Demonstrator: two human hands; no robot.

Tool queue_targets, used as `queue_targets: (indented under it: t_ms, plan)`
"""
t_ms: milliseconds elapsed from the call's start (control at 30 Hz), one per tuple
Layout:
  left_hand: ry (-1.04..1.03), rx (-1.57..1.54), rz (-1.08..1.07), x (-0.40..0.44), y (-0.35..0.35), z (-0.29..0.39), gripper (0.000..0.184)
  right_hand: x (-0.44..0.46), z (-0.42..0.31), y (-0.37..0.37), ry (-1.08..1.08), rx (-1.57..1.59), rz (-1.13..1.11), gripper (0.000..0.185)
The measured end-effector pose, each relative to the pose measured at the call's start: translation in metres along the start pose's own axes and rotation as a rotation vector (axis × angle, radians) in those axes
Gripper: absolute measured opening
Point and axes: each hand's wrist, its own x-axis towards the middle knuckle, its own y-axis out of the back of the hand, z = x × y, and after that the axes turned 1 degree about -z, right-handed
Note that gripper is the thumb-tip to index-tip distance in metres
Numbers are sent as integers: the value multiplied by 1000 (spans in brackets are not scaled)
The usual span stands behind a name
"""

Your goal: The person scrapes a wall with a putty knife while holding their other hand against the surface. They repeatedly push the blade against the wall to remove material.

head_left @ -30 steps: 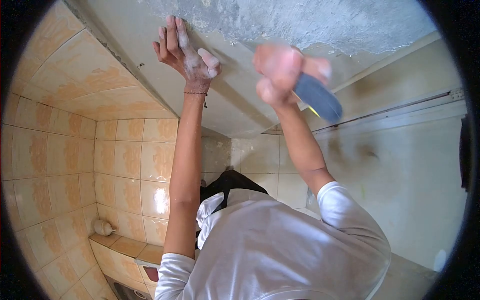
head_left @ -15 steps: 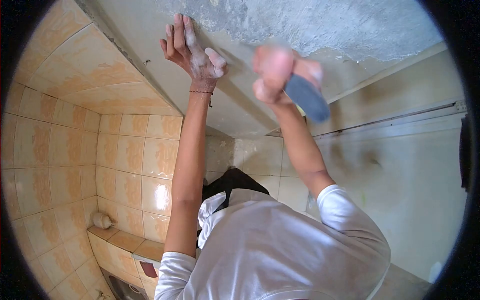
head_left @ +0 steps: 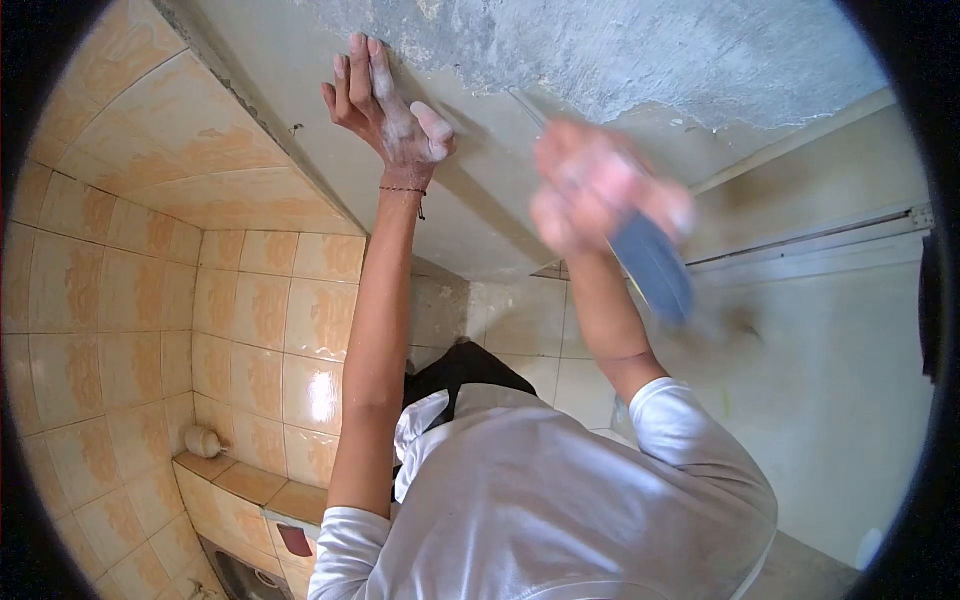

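Note:
My left hand [head_left: 390, 115], dusty white on thumb and fingers, rests with fingers spread against the painted wall [head_left: 470, 190], beside the edge of a rough grey-blue patch [head_left: 640, 50]. My right hand [head_left: 605, 190], blurred by motion, is wrapped round the dark grey handle [head_left: 652, 270] of a tool. The handle has a yellow edge and sticks out below the fist. A thin shaft or blade [head_left: 527, 105] shows above the fingers, its upper end at the lower border of the rough patch.
Orange-patterned tiles [head_left: 245, 290] cover the walls at left. A small round pale object [head_left: 205, 441] sits on a tiled ledge [head_left: 250, 480], with a metal basin [head_left: 240, 575] below. A long rail [head_left: 810, 238] runs along the right side.
My right hand has moved down and slightly right with the tool, and the thin shaft now shows above it. My left hand stays spread at the wall; the view has shifted slightly.

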Motion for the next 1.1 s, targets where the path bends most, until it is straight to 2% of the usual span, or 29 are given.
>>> queue_targets:
  t_ms: [33,67,133,167,267,300,333,400,433,467,533,600,667,700,733,800,867,933,967,1000,1067,1100]
  plan:
    - [0,-3,-5,-1,1,1,84,-1,-2,-5,10,-287,33,38]
    - [15,-1,-17,-1,2,1,83,-7,0,-11,6,-294,37,38]
    - [24,-1,-23,1,1,2,82,-17,9,-25,-185,304,374,26]
    - [17,-2,-18,0,2,4,80,-19,9,-16,-186,302,375,26]
    - [-8,-7,7,3,0,2,77,-13,6,24,-101,242,-130,8]
    - [-25,-14,14,2,1,2,76,-17,13,20,-208,-54,-169,23]
    - [-23,-18,8,0,2,3,76,-22,21,5,-214,-58,-168,23]
    - [13,-5,-7,1,1,4,76,-21,29,-30,-306,115,318,35]
    - [10,-10,-5,1,1,5,76,-19,18,-18,-260,54,146,42]
    - [7,-9,-9,2,1,5,76,-14,7,-13,-254,55,146,42]
    - [9,0,-12,3,2,3,76,-1,-10,-11,-198,695,327,46]
    - [-22,-14,8,3,2,3,76,1,3,-24,-161,630,390,47]
    - [0,-13,-8,-1,2,4,76,-7,21,-35,-284,312,447,47]
    - [17,-7,-11,0,1,3,76,-12,27,-22,-154,45,210,45]
    - [16,-11,-14,0,2,4,76,-8,16,-19,-156,41,213,45]
    - [5,-10,-14,1,2,4,76,4,-12,-12,-190,628,296,41]
    - [8,-12,-14,3,2,3,76,8,-6,-9,-131,522,325,43]
    - [13,-19,-24,1,3,4,77,4,13,-14,-194,255,205,46]
    - [10,-22,-18,1,2,3,76,-1,14,-34,-336,400,454,45]
    - [6,-23,-9,1,2,3,76,-2,10,-31,-337,397,457,45]
    - [1,-27,-7,1,2,4,76,-1,0,-22,-146,552,412,25]
    - [0,-24,-4,2,2,4,75,1,-1,-21,-49,633,384,24]
